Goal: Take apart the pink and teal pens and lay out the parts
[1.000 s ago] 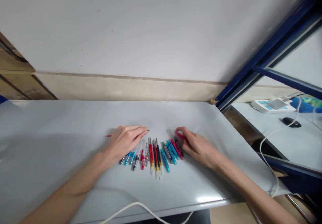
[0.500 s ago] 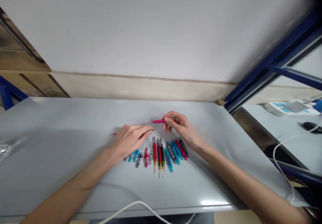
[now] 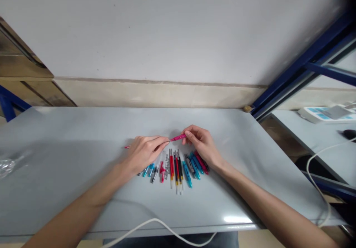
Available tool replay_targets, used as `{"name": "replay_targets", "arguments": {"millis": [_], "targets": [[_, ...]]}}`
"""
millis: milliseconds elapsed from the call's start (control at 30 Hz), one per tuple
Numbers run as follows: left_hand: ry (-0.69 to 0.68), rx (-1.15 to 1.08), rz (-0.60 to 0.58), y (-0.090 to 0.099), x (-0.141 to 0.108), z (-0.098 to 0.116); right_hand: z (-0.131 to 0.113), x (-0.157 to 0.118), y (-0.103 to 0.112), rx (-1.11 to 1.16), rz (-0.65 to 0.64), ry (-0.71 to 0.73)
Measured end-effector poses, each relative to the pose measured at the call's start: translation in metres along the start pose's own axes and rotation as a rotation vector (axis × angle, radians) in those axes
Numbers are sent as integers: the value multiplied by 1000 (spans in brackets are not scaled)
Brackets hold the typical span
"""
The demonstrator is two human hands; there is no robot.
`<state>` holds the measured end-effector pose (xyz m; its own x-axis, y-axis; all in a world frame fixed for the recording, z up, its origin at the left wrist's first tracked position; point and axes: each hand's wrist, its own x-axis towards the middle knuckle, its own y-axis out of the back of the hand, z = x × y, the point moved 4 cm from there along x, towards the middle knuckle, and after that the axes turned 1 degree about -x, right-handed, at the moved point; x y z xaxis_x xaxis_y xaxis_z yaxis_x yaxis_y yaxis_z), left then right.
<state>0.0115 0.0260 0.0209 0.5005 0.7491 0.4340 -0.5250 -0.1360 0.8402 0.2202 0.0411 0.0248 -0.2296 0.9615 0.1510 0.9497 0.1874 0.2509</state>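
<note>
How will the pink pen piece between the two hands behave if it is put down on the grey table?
The pink pen piece, pinched by the right hand, looks thin, so probably light and stiff. Its round shape may let it roll on the smooth table. The left hand meets its tip.

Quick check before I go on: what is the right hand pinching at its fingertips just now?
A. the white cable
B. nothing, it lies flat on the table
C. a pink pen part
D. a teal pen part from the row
C: the right hand pinches a pink pen part above the row of pen parts, its tip meeting the left hand.
</note>
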Motion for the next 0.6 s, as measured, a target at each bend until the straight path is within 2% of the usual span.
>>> {"name": "replay_targets", "arguments": {"millis": [267, 433, 600], "targets": [[-9, 5, 13, -2, 0, -2, 0, -1, 2, 14, -20, 44], [-10, -38, 33, -2, -1, -2, 5, 0, 4, 3, 11, 54], [-34, -62, 36, -2, -1, -2, 4, -1, 3, 44, -37, 45]]}}
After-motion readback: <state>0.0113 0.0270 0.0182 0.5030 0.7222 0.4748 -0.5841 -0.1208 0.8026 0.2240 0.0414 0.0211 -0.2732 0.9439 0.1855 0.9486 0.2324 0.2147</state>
